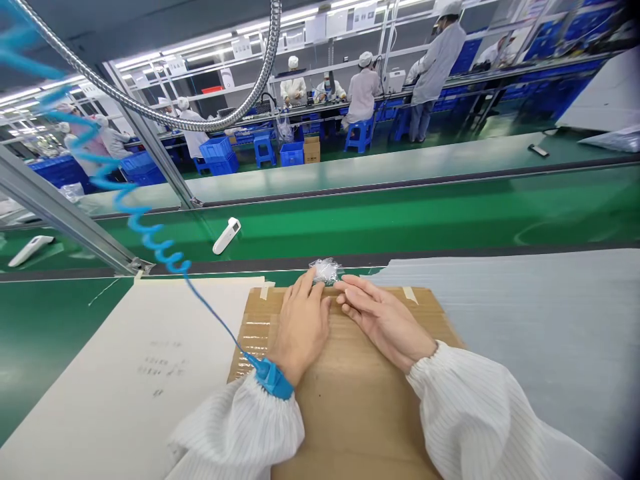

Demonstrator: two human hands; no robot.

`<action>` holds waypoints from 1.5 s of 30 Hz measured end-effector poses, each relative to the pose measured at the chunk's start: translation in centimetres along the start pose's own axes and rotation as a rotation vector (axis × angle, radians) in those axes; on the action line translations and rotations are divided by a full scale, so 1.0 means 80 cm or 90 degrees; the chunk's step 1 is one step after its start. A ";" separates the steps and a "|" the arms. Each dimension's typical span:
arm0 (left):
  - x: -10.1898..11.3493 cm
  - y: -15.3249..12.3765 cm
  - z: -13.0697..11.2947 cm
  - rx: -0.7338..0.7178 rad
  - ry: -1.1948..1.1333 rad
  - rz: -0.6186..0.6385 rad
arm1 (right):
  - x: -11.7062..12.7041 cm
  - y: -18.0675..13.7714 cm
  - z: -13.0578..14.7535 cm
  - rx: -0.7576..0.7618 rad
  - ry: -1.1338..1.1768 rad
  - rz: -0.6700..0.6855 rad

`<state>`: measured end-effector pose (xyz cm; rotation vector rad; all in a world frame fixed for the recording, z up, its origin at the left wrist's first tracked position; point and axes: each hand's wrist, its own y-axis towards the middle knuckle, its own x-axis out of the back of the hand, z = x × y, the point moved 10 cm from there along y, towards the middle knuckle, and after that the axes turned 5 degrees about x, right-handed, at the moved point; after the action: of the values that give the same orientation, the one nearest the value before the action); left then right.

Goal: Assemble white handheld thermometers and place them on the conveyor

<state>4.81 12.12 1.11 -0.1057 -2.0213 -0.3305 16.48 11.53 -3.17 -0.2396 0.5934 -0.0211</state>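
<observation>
A sheet of brown cardboard (360, 417) lies in front of me, with strips of tape along its far and left edges. My left hand (303, 327) rests palm down on it, its fingers stretched toward the far edge. A blue wrist strap (274, 380) with a coiled cord circles my left wrist. My right hand (384, 320) is turned partly on its side over the cardboard, fingers extended and close together. Just beyond both sets of fingertips sits a small crumpled bundle of clear plastic (326, 271); whether the fingertips touch it, I cannot tell. Neither hand visibly grips anything.
White paper with handwriting (165, 400) lies left, a pale grey sheet (540, 320) right. A white handheld device (227, 236) lies on the green belt (380, 217); a similar one (31, 251) is farther left. A metal post (65, 207) and coiled blue cord (145, 230) cross the left side. Several people work beyond.
</observation>
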 end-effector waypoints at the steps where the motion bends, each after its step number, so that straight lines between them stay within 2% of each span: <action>1: 0.001 0.000 0.000 -0.001 -0.002 -0.003 | 0.000 0.000 0.000 0.000 -0.003 -0.001; 45: 0.000 0.000 -0.001 0.018 0.025 0.027 | 0.002 0.004 -0.003 0.003 -0.021 0.041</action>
<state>4.84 12.08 1.16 -0.1226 -1.9818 -0.2750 16.46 11.79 -3.58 -0.2159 0.5678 0.0430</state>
